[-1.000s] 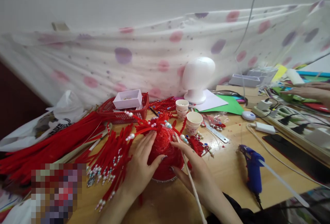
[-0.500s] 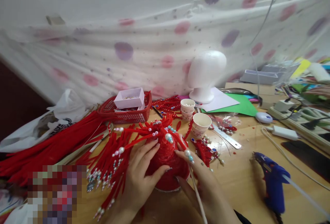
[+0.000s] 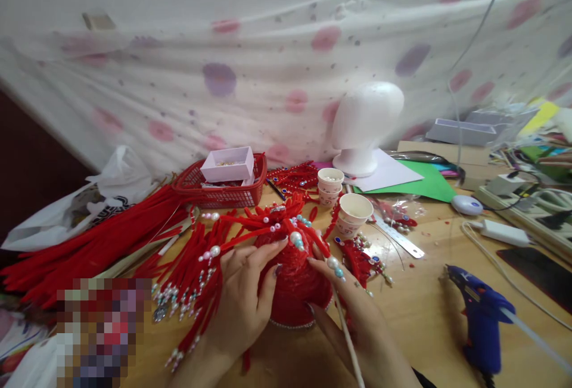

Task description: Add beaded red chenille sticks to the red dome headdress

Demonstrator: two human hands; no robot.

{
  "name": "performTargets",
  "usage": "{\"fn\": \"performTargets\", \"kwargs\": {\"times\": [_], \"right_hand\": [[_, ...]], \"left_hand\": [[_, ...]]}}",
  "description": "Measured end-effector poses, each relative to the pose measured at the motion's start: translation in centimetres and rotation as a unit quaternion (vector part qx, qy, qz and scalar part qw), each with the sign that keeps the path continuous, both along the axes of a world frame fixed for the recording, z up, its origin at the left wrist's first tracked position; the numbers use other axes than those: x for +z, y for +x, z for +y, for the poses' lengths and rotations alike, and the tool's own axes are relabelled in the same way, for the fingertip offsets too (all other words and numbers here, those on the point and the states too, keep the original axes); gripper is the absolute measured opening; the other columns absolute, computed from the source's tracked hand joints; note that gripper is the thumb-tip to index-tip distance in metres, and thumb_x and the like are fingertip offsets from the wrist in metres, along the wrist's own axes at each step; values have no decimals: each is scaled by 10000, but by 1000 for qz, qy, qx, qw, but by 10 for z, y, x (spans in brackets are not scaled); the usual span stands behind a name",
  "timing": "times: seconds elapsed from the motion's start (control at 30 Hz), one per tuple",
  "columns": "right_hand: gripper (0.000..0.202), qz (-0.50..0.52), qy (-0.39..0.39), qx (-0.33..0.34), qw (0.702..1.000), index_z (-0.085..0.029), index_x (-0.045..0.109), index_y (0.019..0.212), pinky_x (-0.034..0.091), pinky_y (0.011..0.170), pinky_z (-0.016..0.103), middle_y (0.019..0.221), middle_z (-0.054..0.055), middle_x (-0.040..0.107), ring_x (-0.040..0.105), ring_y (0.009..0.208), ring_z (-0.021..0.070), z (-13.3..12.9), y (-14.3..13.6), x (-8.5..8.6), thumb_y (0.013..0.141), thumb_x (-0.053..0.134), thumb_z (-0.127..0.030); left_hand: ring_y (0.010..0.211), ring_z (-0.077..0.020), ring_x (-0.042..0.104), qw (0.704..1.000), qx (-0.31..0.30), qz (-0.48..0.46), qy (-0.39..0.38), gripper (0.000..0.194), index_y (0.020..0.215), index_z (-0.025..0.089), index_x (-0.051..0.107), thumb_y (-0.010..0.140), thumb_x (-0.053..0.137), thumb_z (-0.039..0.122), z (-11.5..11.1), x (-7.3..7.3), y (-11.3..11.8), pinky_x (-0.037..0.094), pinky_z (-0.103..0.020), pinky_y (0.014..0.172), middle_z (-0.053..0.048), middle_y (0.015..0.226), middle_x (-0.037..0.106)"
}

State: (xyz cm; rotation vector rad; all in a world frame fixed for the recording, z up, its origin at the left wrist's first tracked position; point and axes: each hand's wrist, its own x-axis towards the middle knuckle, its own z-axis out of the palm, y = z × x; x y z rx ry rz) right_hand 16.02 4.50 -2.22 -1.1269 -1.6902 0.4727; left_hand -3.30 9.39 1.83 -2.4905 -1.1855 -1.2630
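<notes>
A red dome-shaped beaded headpiece point(image 3: 295, 301) stands upright in front of me, with a pearl trim round its base. Red fuzzy stems tipped with pearl and turquoise beads spread from its top. My left hand point(image 3: 243, 286) grips its left side, the index fingertip beside a large pearl point(image 3: 295, 238) and the thumb raised against the red surface. On the right side, my right hand point(image 3: 353, 310) is closed around it, thumb low and fingers near a beaded stem tip point(image 3: 334, 264). A pale cord point(image 3: 346, 340) runs down over the right hand. The headpiece's far side is hidden.
Bead-tipped red stems point(image 3: 196, 281) lie on the left, near a red basket point(image 3: 223, 197) holding a white box. Paper cups point(image 3: 355, 212), a steel ruler point(image 3: 397, 238) and a white foam head point(image 3: 369, 126) stand or lie behind. A blue glue gun point(image 3: 482, 316) is at right.
My left thumb has lifted from low on the front of the headpiece to near its upper left, and the left fingers have drawn together. The right hand keeps its hold. The view has shifted slightly.
</notes>
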Motion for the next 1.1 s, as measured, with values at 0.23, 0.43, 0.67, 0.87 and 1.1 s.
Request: {"fn": "performTargets", "kwargs": {"times": [0.23, 0.43, 0.67, 0.87, 1.1], "right_hand": [[577, -8, -16, 15, 1000, -346, 434, 1414, 423, 1110, 502, 1501, 56, 462, 443, 1383, 272, -2, 3, 10, 894, 541, -120], [592, -16, -10, 16, 1000, -358, 393, 1447, 376, 1142, 504, 1477, 53, 482, 444, 1381, 256, -3, 1, 12, 917, 520, -127], [518, -31, -25, 10, 999, -327, 452, 1389, 465, 1080, 408, 1474, 58, 500, 465, 1366, 251, -4, 2, 23, 908, 553, -164], [403, -40, -44, -1, 998, -270, 507, 1344, 550, 955, 399, 1360, 99, 601, 620, 1197, 270, -7, 7, 27, 942, 531, -291], [451, -165, -49, -165, 971, -226, 552, 1281, 562, 887, 443, 1197, 126, 681, 669, 1090, 333, -25, 71, -5, 894, 547, -457]], "left_hand": [[1060, -224, 622, 998, -28, 4, -50, 342, 1236, 203, 489, 903, 505, 127, 0, 15, 3, 391, -398, 924, -58, 1144, 732], [976, -208, 592, 998, 10, -68, -5, 304, 1196, 242, 532, 912, 542, 136, -4, 4, -2, 411, -378, 898, -27, 1093, 732], [984, -227, 603, 999, 10, 0, -35, 334, 1212, 194, 499, 883, 547, 158, 0, 11, 5, 373, -416, 904, -55, 1140, 722], [1030, -244, 612, 999, 6, 2, -34, 341, 1252, 173, 534, 916, 493, 134, -14, 17, 3, 395, -442, 923, -90, 1163, 713], [723, -136, 632, 993, 20, -114, -36, 213, 1002, 240, 709, 902, 595, 89, -89, -15, -43, 481, -282, 691, 23, 755, 731]]}}
